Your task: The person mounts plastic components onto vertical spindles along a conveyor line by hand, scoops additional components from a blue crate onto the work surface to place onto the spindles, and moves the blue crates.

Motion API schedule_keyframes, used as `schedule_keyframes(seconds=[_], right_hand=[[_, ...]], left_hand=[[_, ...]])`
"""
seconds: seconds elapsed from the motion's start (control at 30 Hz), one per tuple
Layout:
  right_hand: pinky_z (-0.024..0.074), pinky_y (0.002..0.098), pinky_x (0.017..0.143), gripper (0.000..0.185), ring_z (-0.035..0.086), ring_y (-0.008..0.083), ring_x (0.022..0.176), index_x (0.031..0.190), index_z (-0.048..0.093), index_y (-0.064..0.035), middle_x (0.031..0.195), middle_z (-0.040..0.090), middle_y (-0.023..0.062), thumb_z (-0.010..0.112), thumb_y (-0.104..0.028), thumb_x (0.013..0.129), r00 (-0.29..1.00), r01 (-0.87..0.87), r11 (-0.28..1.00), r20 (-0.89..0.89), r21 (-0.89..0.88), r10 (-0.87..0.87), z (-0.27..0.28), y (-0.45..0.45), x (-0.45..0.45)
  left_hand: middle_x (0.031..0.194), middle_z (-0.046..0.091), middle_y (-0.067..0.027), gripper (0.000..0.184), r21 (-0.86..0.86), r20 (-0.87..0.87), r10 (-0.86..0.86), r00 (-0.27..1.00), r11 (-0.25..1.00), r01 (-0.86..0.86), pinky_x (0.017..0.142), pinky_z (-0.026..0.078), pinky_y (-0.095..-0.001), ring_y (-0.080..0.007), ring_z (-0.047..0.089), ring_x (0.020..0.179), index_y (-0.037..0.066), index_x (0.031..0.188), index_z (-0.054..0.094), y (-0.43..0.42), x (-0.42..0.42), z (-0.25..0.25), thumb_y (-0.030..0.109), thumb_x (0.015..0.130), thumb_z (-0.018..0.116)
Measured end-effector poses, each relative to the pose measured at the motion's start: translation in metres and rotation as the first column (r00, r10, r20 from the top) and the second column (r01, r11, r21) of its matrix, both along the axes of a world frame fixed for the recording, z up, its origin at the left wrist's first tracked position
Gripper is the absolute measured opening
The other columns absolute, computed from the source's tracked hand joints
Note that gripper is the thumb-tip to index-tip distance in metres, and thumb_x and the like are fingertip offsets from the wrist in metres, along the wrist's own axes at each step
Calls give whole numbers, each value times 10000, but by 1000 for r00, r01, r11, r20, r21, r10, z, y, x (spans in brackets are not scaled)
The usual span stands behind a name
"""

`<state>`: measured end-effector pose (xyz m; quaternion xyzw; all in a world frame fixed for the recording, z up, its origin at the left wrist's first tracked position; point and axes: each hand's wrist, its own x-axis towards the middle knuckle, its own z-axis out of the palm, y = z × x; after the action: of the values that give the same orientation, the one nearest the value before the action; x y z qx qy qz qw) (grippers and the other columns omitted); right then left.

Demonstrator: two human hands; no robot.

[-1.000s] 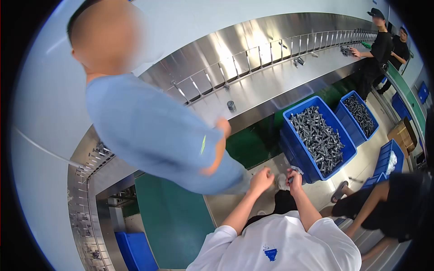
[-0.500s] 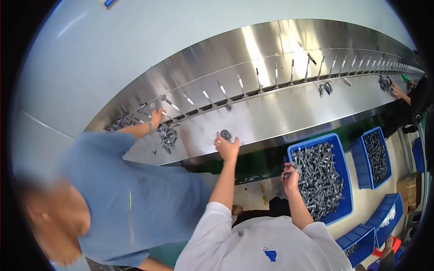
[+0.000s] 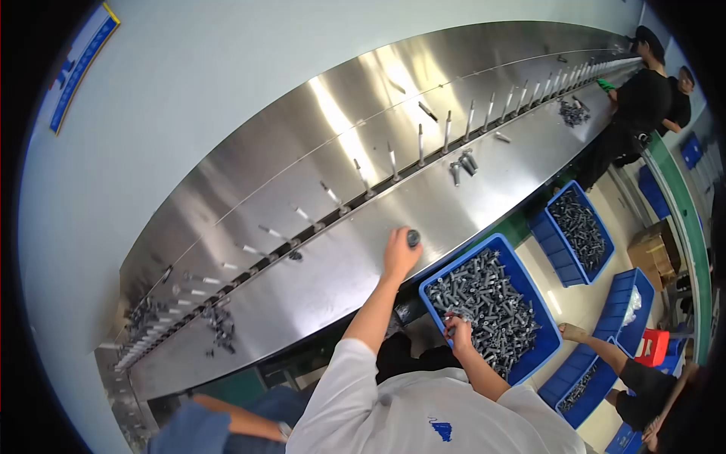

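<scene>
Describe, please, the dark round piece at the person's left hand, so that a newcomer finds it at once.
Start from the long steel bench with its row of pins. Near its front edge, beside the large blue bin, is the person's left hand. The dark round piece is at this hand: its broad round top differs from the slender grey parts lying loose farther along.

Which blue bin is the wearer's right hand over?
The leftmost blue bin in view, heaped with grey parts. Only there does the right hand overlap the contents; the other blue bins sit farther right.
</scene>
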<state>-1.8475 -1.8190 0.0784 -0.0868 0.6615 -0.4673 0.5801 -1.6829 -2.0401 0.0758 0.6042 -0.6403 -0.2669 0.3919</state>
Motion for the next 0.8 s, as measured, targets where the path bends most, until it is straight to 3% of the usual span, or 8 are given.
schedule_keyframes(seconds=[0.17,0.3,0.37,0.47,0.57,0.6,0.7,0.8], right_hand=[[396,300,460,353,512,175,530,1041,589,-7,716,523,44,543,-113,708,997,41,990,-62,-133,-49,3,-53,46],[405,280,453,354,505,161,523,1046,595,-27,737,532,38,542,-115,707,994,47,986,-89,-160,-62,-15,-84,146],[394,274,441,343,503,152,522,1037,595,-32,748,526,32,538,-108,707,996,-3,985,-89,-171,-13,-25,-102,188],[369,273,440,326,490,149,528,1046,570,-30,764,503,26,530,-79,725,992,-100,981,-90,-167,86,-33,-134,251],[378,279,461,325,486,153,549,1055,562,-25,760,498,33,533,-64,734,968,-250,949,-86,-193,237,-40,-171,314],[377,307,468,297,479,173,541,1018,588,-5,767,500,38,537,-50,729,969,-247,950,-57,-193,241,-47,-178,331],[383,310,471,294,491,176,543,1016,590,3,759,504,38,540,-47,731,932,-361,914,-67,-184,355,-47,-177,378],[410,291,475,320,502,162,546,1032,583,18,732,505,39,541,-71,728,884,-467,862,-84,-197,460,-37,-155,417]], left_hand=[[1165,587,-176,530,85,-79,-179,981,979,186,890,501,-472,-395,591,1050,60,1205,572,-91,-44,-21,226,745,776],[1251,536,-195,703,84,-155,-189,970,975,204,942,486,-480,-381,554,1146,46,1305,499,-80,59,-9,309,735,815],[1182,541,-191,607,-40,-217,-66,974,997,59,906,485,-487,-381,547,1105,39,1236,524,-55,144,-1,274,743,791],[1171,544,-204,527,38,-154,364,919,931,-362,907,471,-482,-402,537,1106,18,1205,530,-26,284,-28,197,759,747],[1199,458,-196,561,39,32,766,642,641,-767,895,460,-479,-391,492,1098,0,1199,475,-21,403,-71,169,743,756],[1148,519,-188,510,-6,76,825,559,561,-828,881,467,-463,-388,513,1056,9,1173,507,-23,428,-82,159,749,747],[1048,597,-181,408,275,-16,713,701,677,-683,864,477,-452,-384,559,997,14,1126,555,-10,469,-130,131,770,718],[969,639,-190,282,202,-147,652,743,756,-623,819,493,-456,-380,615,922,5,1057,590,20,472,-145,83,800,674]])
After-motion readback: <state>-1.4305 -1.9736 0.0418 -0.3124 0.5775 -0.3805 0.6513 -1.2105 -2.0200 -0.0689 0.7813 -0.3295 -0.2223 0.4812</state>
